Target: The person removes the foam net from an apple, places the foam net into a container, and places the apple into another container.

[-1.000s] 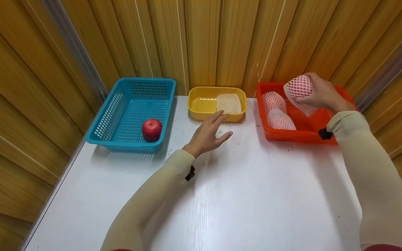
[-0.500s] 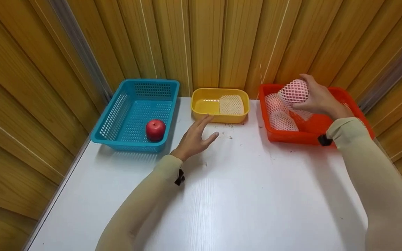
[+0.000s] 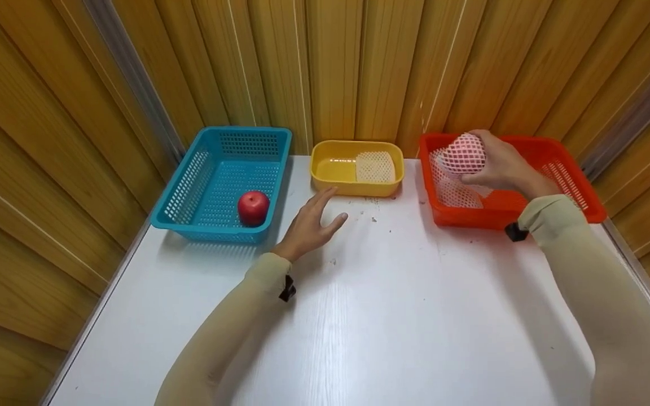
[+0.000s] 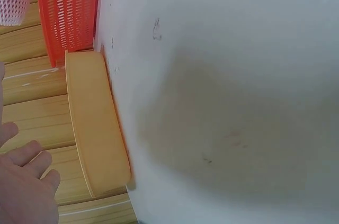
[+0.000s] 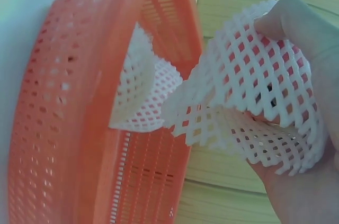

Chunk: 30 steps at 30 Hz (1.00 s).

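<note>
My right hand (image 3: 503, 163) grips a round red fruit in a white foam net (image 3: 465, 153), held above the left part of the red basket (image 3: 528, 219). In the right wrist view, red shows through the mesh of the net (image 5: 249, 68), whose loose end hangs open. Inside the basket lie other net-covered fruits (image 3: 453, 194), partly hidden behind the held one. My left hand (image 3: 308, 225) hovers over the table with fingers spread, holding nothing, just in front of the yellow tub (image 3: 336, 187). A pale foam net (image 3: 374, 167) lies in that tub's right half.
At the left stands a blue basket (image 3: 218, 231) with one bare red apple (image 3: 253, 207) near its front right corner. A wood-patterned wall (image 3: 330, 73) rises directly behind the containers. Small dark marks dot the white table (image 3: 392, 293).
My right hand has moved left and slightly lower with the netted fruit, over the basket's left side. My left hand has drawn back to the left, away from the yellow tub.
</note>
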{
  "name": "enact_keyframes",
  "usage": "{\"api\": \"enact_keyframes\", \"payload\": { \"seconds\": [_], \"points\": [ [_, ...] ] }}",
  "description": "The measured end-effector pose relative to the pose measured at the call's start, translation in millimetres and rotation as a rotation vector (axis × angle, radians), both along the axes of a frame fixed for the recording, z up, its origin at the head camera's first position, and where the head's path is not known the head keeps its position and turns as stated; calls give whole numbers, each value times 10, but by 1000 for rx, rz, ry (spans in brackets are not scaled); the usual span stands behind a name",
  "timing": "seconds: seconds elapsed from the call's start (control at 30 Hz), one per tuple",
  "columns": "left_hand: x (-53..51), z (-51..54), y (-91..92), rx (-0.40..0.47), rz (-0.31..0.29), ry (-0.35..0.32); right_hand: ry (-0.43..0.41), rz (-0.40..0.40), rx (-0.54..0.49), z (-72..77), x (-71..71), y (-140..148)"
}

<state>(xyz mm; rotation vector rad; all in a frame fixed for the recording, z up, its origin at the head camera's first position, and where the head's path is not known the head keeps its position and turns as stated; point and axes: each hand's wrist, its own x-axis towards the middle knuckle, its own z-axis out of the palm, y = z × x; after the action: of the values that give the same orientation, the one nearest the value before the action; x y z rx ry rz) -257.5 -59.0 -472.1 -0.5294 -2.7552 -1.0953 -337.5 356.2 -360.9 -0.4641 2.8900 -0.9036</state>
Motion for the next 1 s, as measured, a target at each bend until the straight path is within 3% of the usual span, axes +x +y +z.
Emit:
{"api": "enact_keyframes", "payload": {
  "seconds": [0.5, 0.83, 1.0],
  "points": [
    [10, -16, -64, 21, 13, -37, -33, 15, -10, 4, 54, -300],
    [21, -19, -110, 50, 39, -91, -17, 100, -15, -27, 89, -604],
    [28, -29, -124, 48, 31, -67, 5, 155, 4, -60, 108, -750]
  ]
}}
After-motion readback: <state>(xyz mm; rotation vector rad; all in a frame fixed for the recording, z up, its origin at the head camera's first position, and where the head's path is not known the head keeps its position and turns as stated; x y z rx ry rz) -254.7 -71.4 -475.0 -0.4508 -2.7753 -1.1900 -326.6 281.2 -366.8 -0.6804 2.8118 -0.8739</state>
